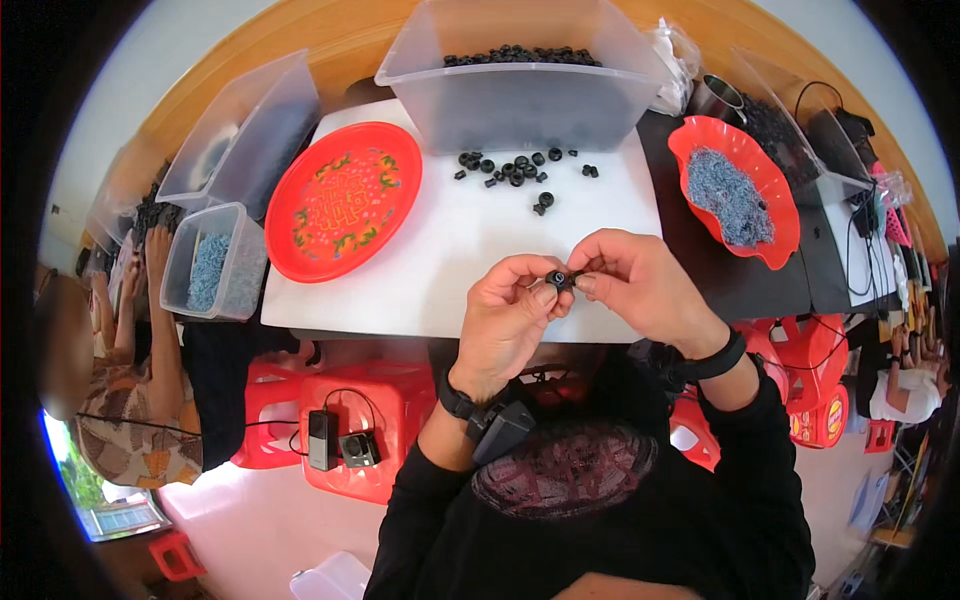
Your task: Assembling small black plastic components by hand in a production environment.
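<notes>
My left hand pinches a small round black part with a ring-shaped end facing up, above the near edge of a white board. Against its right side, my right hand has thumb and forefinger closed together. A dark bit shows at those fingertips, too small to name. Farther off on the board lie several loose black parts, some round and some smaller and peg-like. Behind them a large clear plastic bin holds many more black pieces.
A red round tray lies left on the board. Clear tubs stand beyond it. At right, a red scalloped dish holds blue-grey small pieces, near a metal mug. Another person's arm is at far left. Red stools stand below.
</notes>
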Tool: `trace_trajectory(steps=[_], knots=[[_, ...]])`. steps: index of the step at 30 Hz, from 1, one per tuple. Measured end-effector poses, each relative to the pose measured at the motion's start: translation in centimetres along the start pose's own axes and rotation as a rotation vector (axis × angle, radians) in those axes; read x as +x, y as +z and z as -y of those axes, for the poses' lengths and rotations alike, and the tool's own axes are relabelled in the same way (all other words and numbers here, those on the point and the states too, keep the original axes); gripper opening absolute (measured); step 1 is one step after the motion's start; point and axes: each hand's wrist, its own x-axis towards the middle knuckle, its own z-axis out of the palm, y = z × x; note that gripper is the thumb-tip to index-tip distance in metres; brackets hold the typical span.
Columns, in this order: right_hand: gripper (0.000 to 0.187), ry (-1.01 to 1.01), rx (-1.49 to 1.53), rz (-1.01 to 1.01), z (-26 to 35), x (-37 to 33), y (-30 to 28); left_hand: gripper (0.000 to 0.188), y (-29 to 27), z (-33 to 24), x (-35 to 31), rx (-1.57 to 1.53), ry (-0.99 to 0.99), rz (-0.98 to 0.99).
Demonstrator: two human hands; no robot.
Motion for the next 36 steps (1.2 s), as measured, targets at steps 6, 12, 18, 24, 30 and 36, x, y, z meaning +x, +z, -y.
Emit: trace_trajectory(steps=[6, 12, 18, 24, 30, 36], knots=[[0.008, -0.022, -0.007, -0.067, -0.4, -1.0, -0.2, 0.02, 0.3, 0.6, 0.1, 0.022, 0.002, 0.013], [0.005, 0.068, 0.023, -0.071, -0.2, -1.3, -0.2, 0.02, 0.3, 0.8, 0.1, 0.01, -0.016, -0.003], [0.006, 0.078, 0.085, -0.095, 0.1, -1.3, -0.3, 0.02, 0.0, 1.0, 0.0, -0.035, -0.025, -0.021], [0.008, 0.004, 0.056, -0.132, 0.2, -1.1, 0.0, 0.019, -0.2, 0.6, -0.1, 0.004, -0.037, -0.01], [0.012, -0.023, -0.079, -0.181, 0.1, -1.1, 0.2, 0.019, -0.4, 0.6, -0.1, -0.01, -0.019, -0.018], [0.013, -0.137, -0.24, -0.209, 0.0, -1.2, 0.6, 0.02, -0.3, 0.6, -0.2, 0.024, 0.013, -0.032]])
